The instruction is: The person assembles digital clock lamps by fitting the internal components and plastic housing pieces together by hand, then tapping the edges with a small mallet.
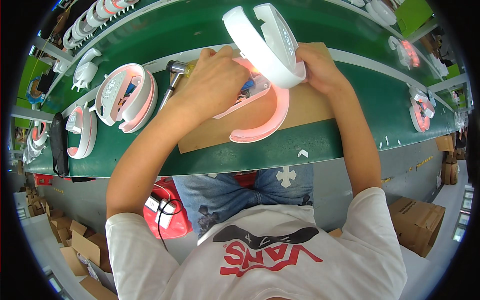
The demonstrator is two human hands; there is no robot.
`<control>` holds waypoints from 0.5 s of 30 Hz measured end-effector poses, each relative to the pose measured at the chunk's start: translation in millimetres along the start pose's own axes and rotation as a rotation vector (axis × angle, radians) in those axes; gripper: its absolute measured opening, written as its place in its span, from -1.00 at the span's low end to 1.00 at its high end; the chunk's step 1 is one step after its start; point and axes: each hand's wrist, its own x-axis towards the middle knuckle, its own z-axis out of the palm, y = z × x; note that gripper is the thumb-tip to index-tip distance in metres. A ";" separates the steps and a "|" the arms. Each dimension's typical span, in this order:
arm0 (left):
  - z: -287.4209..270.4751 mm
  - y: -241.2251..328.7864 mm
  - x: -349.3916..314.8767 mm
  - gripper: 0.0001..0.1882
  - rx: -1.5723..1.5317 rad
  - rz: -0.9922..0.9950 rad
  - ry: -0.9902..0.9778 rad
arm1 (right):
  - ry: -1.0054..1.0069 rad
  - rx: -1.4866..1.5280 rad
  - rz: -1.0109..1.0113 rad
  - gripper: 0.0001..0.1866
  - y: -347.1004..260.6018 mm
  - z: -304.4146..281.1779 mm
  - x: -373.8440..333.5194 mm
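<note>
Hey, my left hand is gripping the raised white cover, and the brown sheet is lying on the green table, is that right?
Not quite: in the head view, the right hand is gripping the raised white cover. The brown sheet is indeed lying on the green table.

Bright, fairly even light covers the counter (215, 162), its near edge bowed by the lens; pink glow tints the curved strip (274, 122), the white cover (272, 62) washes pale, and detail softens toward the black rim
</note>
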 end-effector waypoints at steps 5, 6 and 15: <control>-0.7 1.5 -0.1 -0.87 0.043 0.011 -0.016 | -0.021 0.000 0.032 -0.85 -4.7 1.9 -2.2; -2.3 2.3 -0.3 -0.85 -0.004 0.028 -0.007 | -0.023 -0.004 0.035 -0.85 -4.0 1.1 -1.7; -9.5 -4.2 -4.6 -0.66 -0.457 0.067 0.003 | -0.055 -0.055 -0.013 -0.72 2.8 -26.5 3.0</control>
